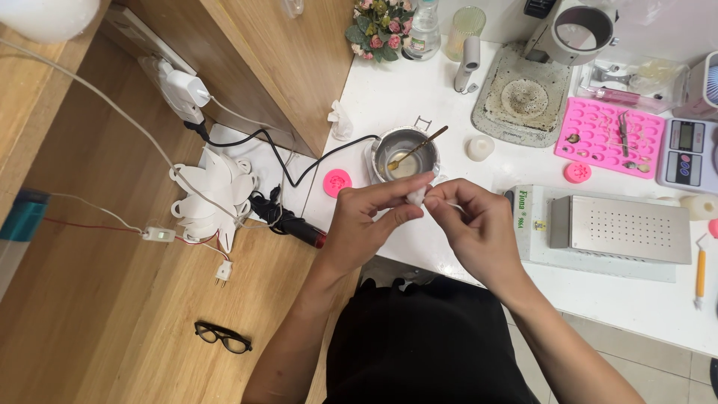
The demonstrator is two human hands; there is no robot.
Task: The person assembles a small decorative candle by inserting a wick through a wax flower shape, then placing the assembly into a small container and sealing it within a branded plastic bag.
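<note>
Black clothing on the person's lap fills the bottom of the view, and just above it both hands meet over the near edge of the white bench [389,97]. Left hand [366,224] pinches a small white lump [416,195] between thumb and forefinger; right hand [471,224] is closed on the same lump from the other side, with what looks like a thin white stick [455,204] poking out by its fingers. The lump sits in the air between the fingertips, just in front of a small metal pot [404,153] holding pale liquid and a gold-coloured spoon [419,146].

Risks, as a judgement: the lump is tiny and held only at the fingertips, so a slip could drop it onto the lap or the wooden floor [112,314]. The spoon handle juts toward the hands, and a knuckle catching it could tip the pot. A black cable [299,176] trails close to the pot, where a spill would reach it. A pink round mould [337,182] lies near the left wrist.
</note>
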